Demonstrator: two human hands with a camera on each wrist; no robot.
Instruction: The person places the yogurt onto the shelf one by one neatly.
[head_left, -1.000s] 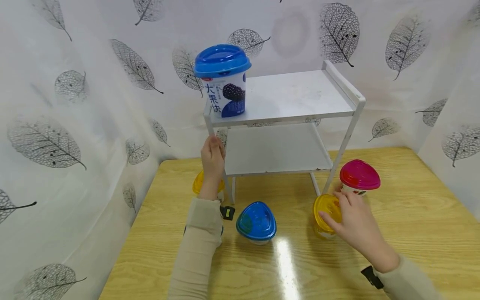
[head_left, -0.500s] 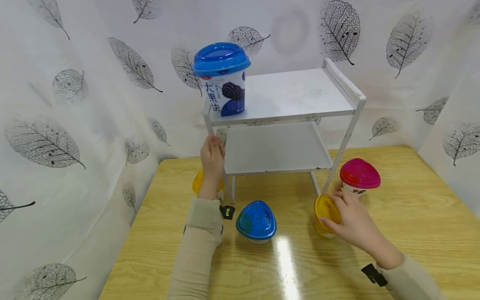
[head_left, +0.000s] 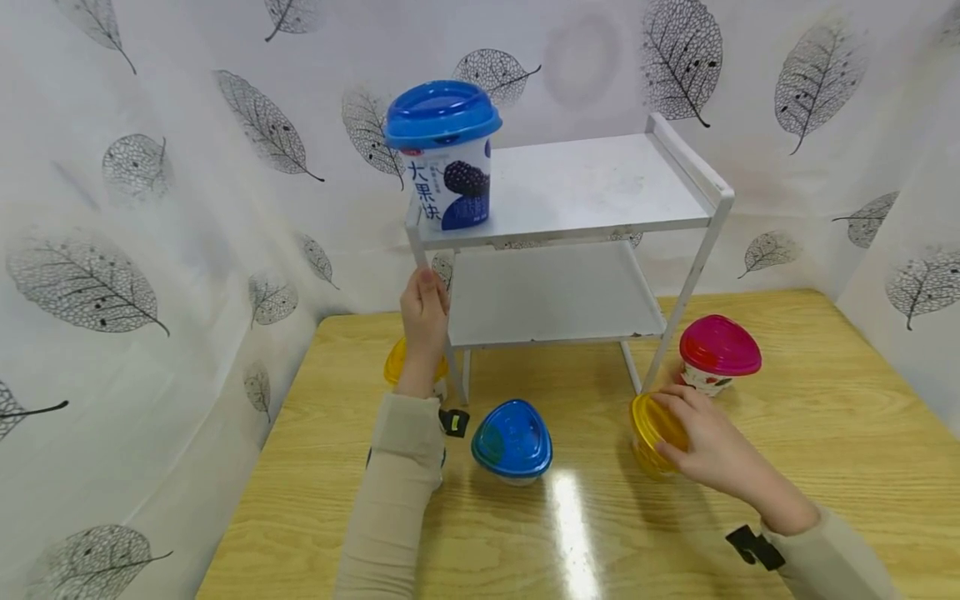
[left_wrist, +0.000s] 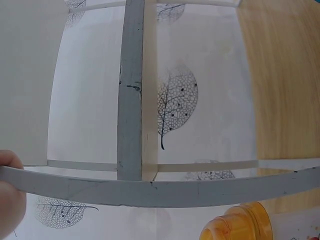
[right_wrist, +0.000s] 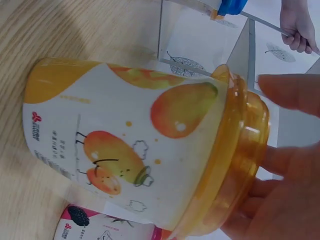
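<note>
My left hand (head_left: 426,312) grips the front left post of a white two-tier rack (head_left: 600,187). In the left wrist view, a thumb and finger (left_wrist: 10,160) pinch the rack's grey bar (left_wrist: 165,192). My right hand (head_left: 716,446) holds a yellow-lidded yogurt cup (head_left: 654,429) by its lid, at the rack's front right foot. Seen from the right wrist, that cup (right_wrist: 125,145) has mango pictures, and the fingers bend at the amber lid (right_wrist: 235,165). On the rack's top tier, at the left corner, stands a blue-lidded blackberry yogurt cup (head_left: 453,167).
A blue-lidded cup (head_left: 513,440) stands on the wooden table (head_left: 555,375) between my arms. Close beyond my right hand is a pink-lidded cup (head_left: 720,348). Another yellow-lidded cup (head_left: 395,360) is partly hidden behind my left arm. Leaf-patterned cloth (head_left: 135,275) surrounds the table.
My right fingers have closed further over the yellow lid, and the cup has shifted slightly right and tilted. The left hand keeps its grip on the rack post.
</note>
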